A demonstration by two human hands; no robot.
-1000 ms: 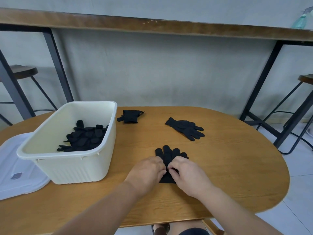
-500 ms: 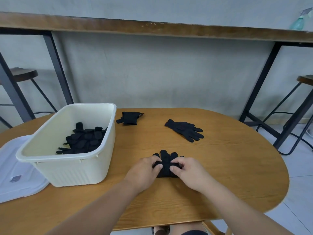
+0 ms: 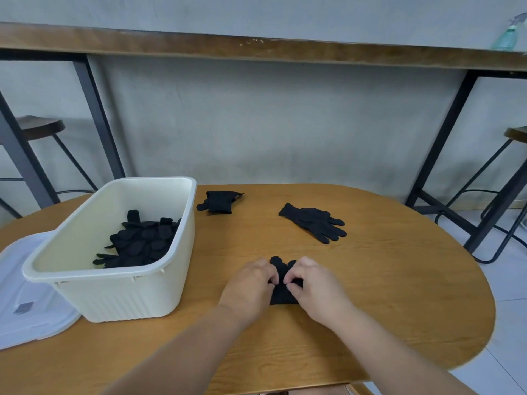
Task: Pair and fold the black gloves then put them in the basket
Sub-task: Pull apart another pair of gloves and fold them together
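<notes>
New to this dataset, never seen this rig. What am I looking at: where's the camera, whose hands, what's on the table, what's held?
There is no robot. One wide-angle camera sits on a person's head, looking forward and down. The left hand and right hand both pinch a black glove pair on the wooden table, apparently mid-fold. Further back lie a folded pair and a flat glove pair; how many gloves it holds is unclear. To the left stands a cream basket with black gloves inside, and beside it a clear lid.
</notes>
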